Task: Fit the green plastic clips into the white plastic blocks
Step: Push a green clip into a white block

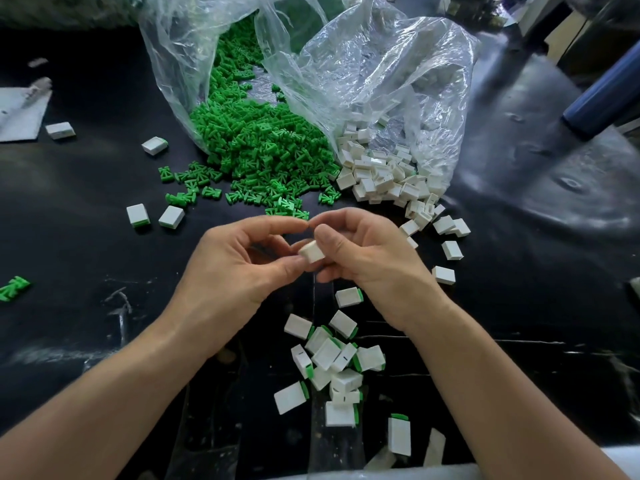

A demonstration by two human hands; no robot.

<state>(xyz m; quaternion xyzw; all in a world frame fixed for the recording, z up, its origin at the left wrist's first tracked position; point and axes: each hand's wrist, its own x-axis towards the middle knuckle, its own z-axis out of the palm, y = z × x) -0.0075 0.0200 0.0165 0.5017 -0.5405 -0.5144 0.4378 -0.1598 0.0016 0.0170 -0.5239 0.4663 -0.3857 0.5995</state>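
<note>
I see a black table (86, 188). Far side: clear bags (381, 64), with clips (263, 143) spilling out on the left and blocks (381, 178) on the right. Near, between the forearms: a heap of clipped blocks (332, 358). Centre: left hand (239, 261) and right hand (363, 258), fingers curled, both pinching the held block (311, 251) above the table, thumbs on it. I can't tell if a clip is inside it.

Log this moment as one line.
left hand, right hand: pinch white block | green clips: heaped at bag mouth | finished blocks: piled below right wrist
</note>
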